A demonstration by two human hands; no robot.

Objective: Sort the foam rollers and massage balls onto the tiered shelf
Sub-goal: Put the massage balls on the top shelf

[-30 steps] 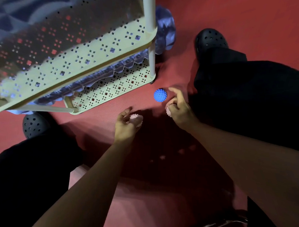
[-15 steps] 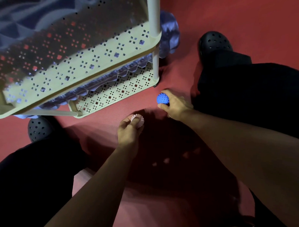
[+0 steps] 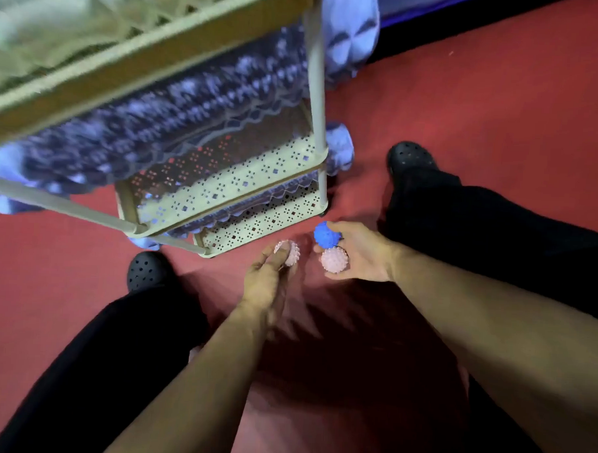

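My right hand (image 3: 361, 251) grips two spiky massage balls at once: a blue ball (image 3: 326, 235) at the fingertips and a pale pink ball (image 3: 335, 259) in the palm. My left hand (image 3: 266, 279) is closed on a second pale pink spiky ball (image 3: 289, 252). Both hands hover above the red floor just in front of the cream perforated tiered shelf (image 3: 244, 183). A blue-purple ridged foam roller (image 3: 179, 118) lies on an upper tier, blurred. Another foam roller (image 3: 347, 26) shows behind the shelf post.
My two black shoes (image 3: 412, 159) (image 3: 146, 271) and dark trouser legs flank the hands. The shelf's upright post (image 3: 318, 100) stands close to the right hand. A roller end (image 3: 338, 147) pokes out past the shelf's right side. Red mat floor (image 3: 502, 98) stretches to the right.
My right hand has lifted the blue ball off the floor and turned palm-up, showing the pink ball too. The view has tilted up, so more tiers show.
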